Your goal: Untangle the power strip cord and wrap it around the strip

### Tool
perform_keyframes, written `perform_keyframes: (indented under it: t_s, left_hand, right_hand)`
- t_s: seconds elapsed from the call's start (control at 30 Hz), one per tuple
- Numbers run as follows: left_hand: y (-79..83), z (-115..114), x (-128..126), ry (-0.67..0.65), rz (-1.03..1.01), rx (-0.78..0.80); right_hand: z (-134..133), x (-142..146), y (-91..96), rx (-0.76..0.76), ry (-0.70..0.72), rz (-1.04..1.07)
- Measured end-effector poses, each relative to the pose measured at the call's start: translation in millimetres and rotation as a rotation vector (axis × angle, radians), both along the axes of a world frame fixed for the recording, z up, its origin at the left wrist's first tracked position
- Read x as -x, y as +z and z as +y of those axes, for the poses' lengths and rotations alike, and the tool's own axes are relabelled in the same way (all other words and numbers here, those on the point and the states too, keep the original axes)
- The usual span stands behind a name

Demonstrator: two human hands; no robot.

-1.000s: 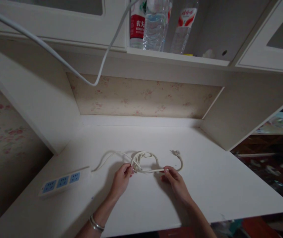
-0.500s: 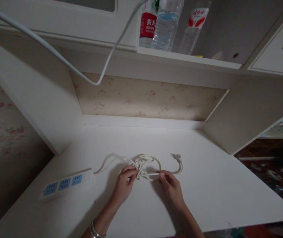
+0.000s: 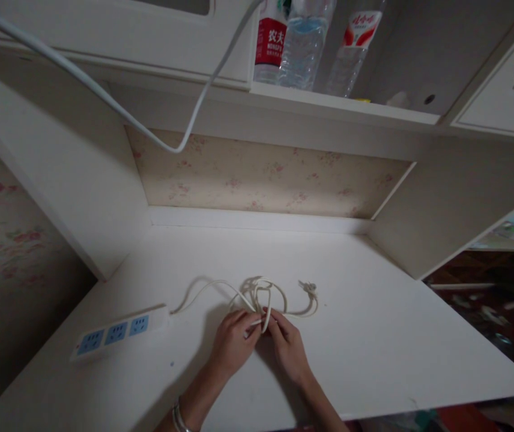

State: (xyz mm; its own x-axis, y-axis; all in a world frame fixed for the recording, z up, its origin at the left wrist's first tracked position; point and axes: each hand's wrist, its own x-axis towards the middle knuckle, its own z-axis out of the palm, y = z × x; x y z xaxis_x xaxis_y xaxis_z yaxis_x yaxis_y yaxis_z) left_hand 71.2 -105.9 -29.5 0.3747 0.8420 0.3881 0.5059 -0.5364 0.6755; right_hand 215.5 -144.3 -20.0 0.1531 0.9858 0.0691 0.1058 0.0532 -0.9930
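A white power strip (image 3: 119, 332) with blue socket panels lies at the left of the white desk (image 3: 365, 354). From its right end runs a cream power cord (image 3: 212, 284) into a loose tangle of loops at the middle. My left hand (image 3: 235, 339) pinches the cord at the near side of the loops. Close beside it, my right hand (image 3: 286, 345) grips a cord loop between thumb and fingers. The fingertips of both hands nearly meet, and they partly hide the cord there. Right of the loops, the plug (image 3: 308, 287) rests on the desk with its cord curving back.
A thick white cable (image 3: 176, 150) hangs down in front of the cabinet. Plastic bottles (image 3: 304, 51) stand on the shelf above (image 3: 342, 105). Side panels (image 3: 459, 198) bound the desk at left and right, with a flowered wall panel (image 3: 257, 180) behind.
My right hand has moved left to meet my left hand at the loops. The plug has been drawn slightly left, and the cord loops are pulled closer together.
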Motion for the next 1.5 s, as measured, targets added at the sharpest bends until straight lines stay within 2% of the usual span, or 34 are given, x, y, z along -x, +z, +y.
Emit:
perform_keyframes:
  t_s: [0.1,0.2,0.33,0.53,0.6,0.67,0.8,1.0,1.1,1.2,1.33,1.5]
  left_hand:
    - [1.6,-1.1,-0.7,0.039,0.055,-0.034]
    - [4.6,-2.2,-0.8,0.046,0.056,-0.048]
    - [4.8,2.3,6.6,0.043,-0.072,-0.002]
    - [-5.9,20.0,29.4,0.186,-0.271,0.067]
    - [-6.1,22.2,33.6,0.189,-0.314,0.074]
    - [-3.0,20.7,35.6,0.136,-0.346,0.063]
    - [7.6,11.8,40.4,-0.066,-0.322,0.105]
    - [20.9,-0.6,50.5,-0.174,-0.060,0.241]
    - [30.7,-5.9,41.1,-0.177,0.080,0.210]
    - [44.0,-10.8,18.8,-0.181,0.064,0.232]
    - [58.5,-16.7,-20.2,-0.122,0.065,0.275]
    - [58.9,-26.8,-54.9,-0.199,0.285,0.202]
  right_hand:
    - [-5.6,1.3,4.6,0.004,0.028,-0.013]
    - [-7.4,2.0,1.9,0.036,-0.003,-0.058]
    - [-5.1,-8.2,-9.7,0.110,-0.163,-0.072]
    - [-3.5,-45.8,-20.0,0.108,-0.358,-0.135]
    - [-0.5,-56.6,-22.0,0.120,-0.397,-0.113]
    - [5.0,-65.0,-24.2,0.140,-0.432,-0.102]
    - [19.1,-77.7,-27.3,0.171,-0.476,-0.123]
    - [28.5,-84.1,-26.2,0.122,-0.494,-0.252]
    - [27.0,-79.4,-27.3,0.070,-0.478,-0.335]
    - [25.4,-75.5,-29.9,0.041,-0.469,-0.398]
    - [25.0,-74.7,-32.6,0.015,-0.441,-0.438]
    - [24.8,-73.8,-32.8,0.021,-0.458,-0.524]
